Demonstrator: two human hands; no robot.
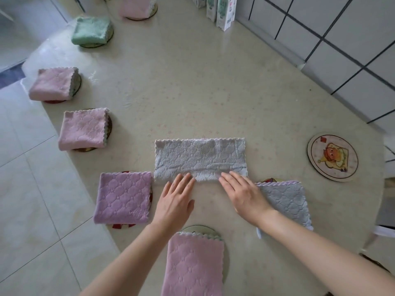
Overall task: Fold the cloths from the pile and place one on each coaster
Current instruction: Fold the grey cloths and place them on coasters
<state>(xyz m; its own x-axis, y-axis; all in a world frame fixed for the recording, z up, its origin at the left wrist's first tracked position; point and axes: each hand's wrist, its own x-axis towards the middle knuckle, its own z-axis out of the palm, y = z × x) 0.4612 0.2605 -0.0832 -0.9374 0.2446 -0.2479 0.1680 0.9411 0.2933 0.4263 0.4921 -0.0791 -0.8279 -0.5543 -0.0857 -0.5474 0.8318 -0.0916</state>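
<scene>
At the tabletop's far edge a pink cloth (136, 6) and the cartons (223, 13) are cut off by the picture's top, and the cartons' print is too small to read. By the left edge a purple cloth (124, 197) hides all but slivers of its coaster (121, 226). The near pink cloth (193, 265) runs out at the bottom. The right hand (243, 195) and its forearm cover part of the folded grey cloth (286, 204). With the left hand (175, 201), it hides stretches of the long grey cloth's (201, 157) near edge.
</scene>
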